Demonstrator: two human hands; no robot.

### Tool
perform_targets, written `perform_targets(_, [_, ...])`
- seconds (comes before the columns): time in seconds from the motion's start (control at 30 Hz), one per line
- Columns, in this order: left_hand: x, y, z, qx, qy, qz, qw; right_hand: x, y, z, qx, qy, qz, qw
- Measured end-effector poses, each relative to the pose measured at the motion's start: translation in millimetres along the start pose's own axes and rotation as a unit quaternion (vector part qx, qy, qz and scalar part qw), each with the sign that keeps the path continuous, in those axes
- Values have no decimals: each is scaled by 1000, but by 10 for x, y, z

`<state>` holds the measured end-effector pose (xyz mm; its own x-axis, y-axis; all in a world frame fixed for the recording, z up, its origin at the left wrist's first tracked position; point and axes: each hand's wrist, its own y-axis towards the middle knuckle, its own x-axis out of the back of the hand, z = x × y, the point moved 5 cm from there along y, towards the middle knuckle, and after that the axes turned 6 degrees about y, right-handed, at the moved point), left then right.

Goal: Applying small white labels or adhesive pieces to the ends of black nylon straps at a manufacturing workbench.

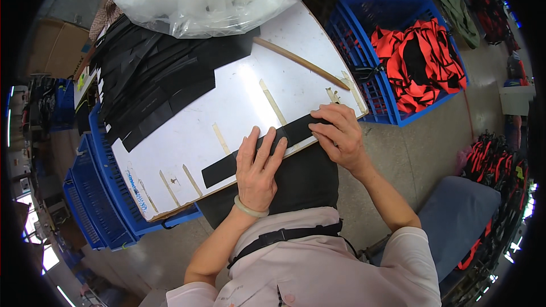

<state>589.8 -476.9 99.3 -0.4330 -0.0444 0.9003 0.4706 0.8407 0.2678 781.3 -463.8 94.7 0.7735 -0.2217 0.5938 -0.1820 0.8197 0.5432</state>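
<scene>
A long black strip [294, 129] of flat material lies along the near edge of a white board [239, 94]. My left hand [259, 165], with a pale bangle at the wrist, lies on the strip's middle, its fingers spread and stretched out. At the strip's right end, my right hand [343, 139] has its fingers bent and gathered on the black material. Its thumb is mostly hidden, and so is whatever sits beneath the fingertips. Overlapping rows of similar black pieces [170, 74] cover the board's far left part.
A wooden stick [301, 63] lies on the board, near several tape strips. A big clear plastic bag [216, 0] rests at its far edge. To the right stands a blue crate [392, 102] of red and black straps [418, 65]. Blue crates [105, 193] stand at left.
</scene>
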Motion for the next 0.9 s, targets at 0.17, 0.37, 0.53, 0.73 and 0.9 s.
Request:
perform_targets(0.17, [-6,-1,-52,-23,42,-1,999,-11,5,5,5,0,-2,1000])
perform_targets(0.37, [-170,-57,-200,-22,77,-19,997,-18,19,32,10,-1,-2,1000])
perform_targets(0.53, [-185,-92,-147,-30,57,-47,997,-36,-1,29,2,-27,16,1000])
perform_targets(0.73, [-176,-115,-102,-18,28,-78,996,-69,13,40,16,-26,14,999])
perform_targets(0.9, [-179,-113,-104,-22,19,-80,996,-52,13,46,12,-23,16,1000])
